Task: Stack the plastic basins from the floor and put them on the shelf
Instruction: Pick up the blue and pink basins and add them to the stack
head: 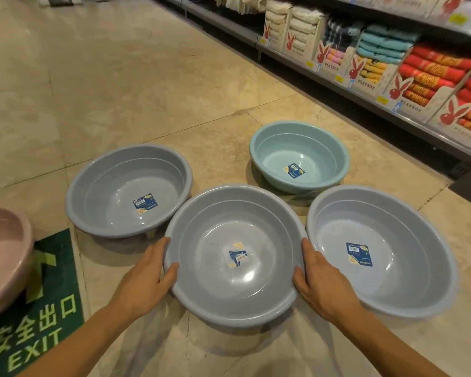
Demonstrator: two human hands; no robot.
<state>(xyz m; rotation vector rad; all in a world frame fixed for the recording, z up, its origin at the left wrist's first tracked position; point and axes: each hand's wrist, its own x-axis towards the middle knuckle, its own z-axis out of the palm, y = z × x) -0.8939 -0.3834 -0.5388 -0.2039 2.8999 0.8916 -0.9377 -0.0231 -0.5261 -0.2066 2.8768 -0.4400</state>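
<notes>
- We have both hands on the middle basin (201, 240), grey, mouth up, right in front of us on the floor (147, 91) between the others.
- Left hand (147, 270) grips its left rim and right hand (320, 278) its right rim. On each, the thumb hooks over the lip and the fingers curl close together round the outer wall.
- The opposite-side grip makes sense to us: the bowl is wide and the walls thin, so two hands keep it level and stop it flexing.
- We can't tell if it's lifted yet. Its far-left rim overlaps the left basin (112, 186), so it may be slightly raised.
- The right basin (392, 240) sits just beside the right hand. The teal basin (283, 148) is further back and apart, and the pink basin (3, 240) is at the far left edge, over the green exit sticker (52, 295).
- All are mouth up with labels on the bases, so they look ready to nest one into another.
- The held basin is round, so it has no real long axis. Its opening faces up and the rim is near level.
- The shelf (365, 102) runs along the right and holds towel boxes (413, 74). We see no free slot for basins from here.
</notes>
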